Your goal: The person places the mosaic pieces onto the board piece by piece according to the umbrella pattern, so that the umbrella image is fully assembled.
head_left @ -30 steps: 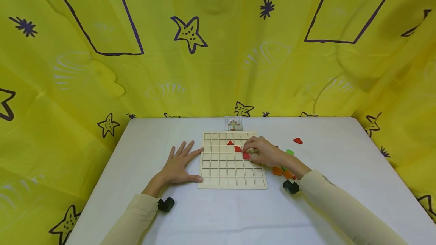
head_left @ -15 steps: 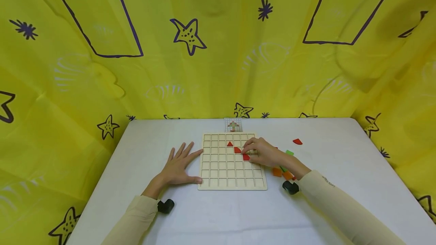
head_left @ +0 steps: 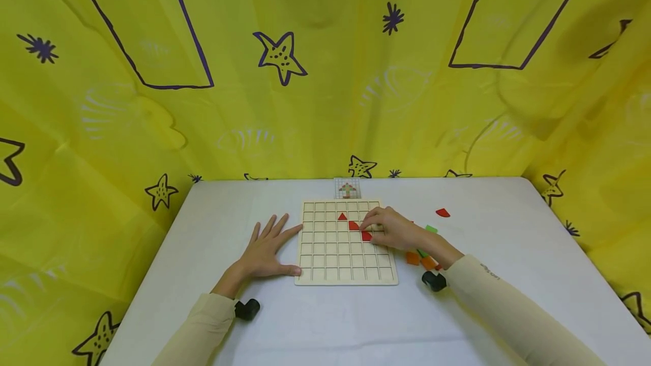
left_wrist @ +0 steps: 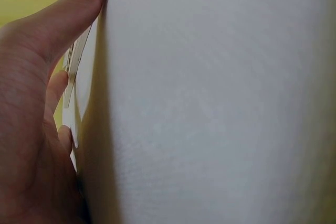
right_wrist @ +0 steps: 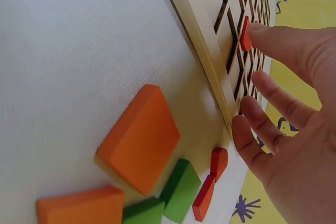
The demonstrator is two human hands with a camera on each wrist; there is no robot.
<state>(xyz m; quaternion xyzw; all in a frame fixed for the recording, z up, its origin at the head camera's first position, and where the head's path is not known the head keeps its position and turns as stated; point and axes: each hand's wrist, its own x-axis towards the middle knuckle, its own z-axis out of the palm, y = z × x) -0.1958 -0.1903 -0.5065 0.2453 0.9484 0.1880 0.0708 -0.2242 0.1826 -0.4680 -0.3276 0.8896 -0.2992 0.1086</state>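
Observation:
A pale wooden grid board point(head_left: 346, 282) lies on the white table. My left hand point(head_left: 264, 250) rests beside its left edge with fingers spread, thumb and index at the rim. My right hand point(head_left: 394, 229) reaches over the board's right side, thumb and index tips pinching a red quarter-circle piece point(head_left: 366, 236) at a grid cell. In the right wrist view, the thumb meets that red piece point(right_wrist: 245, 35) while the other visible fingers bend loosely. Up and left of it sit another red quarter-circle piece point(head_left: 353, 225) and a red triangle point(head_left: 342, 217).
Behind the board lies a small pattern card point(head_left: 347, 188). Several orange point(right_wrist: 139, 140), green point(right_wrist: 181, 190) and red point(right_wrist: 203, 198) pieces lie right of the board, partly under the right forearm. A lone red piece point(head_left: 443, 213) lies farther right. A yellow curtain point(head_left: 315, 100) surrounds the table.
The head view has tilted up slightly, so everything sits a little lower. Both hands and the pieces keep nearly the same places on and beside the board.

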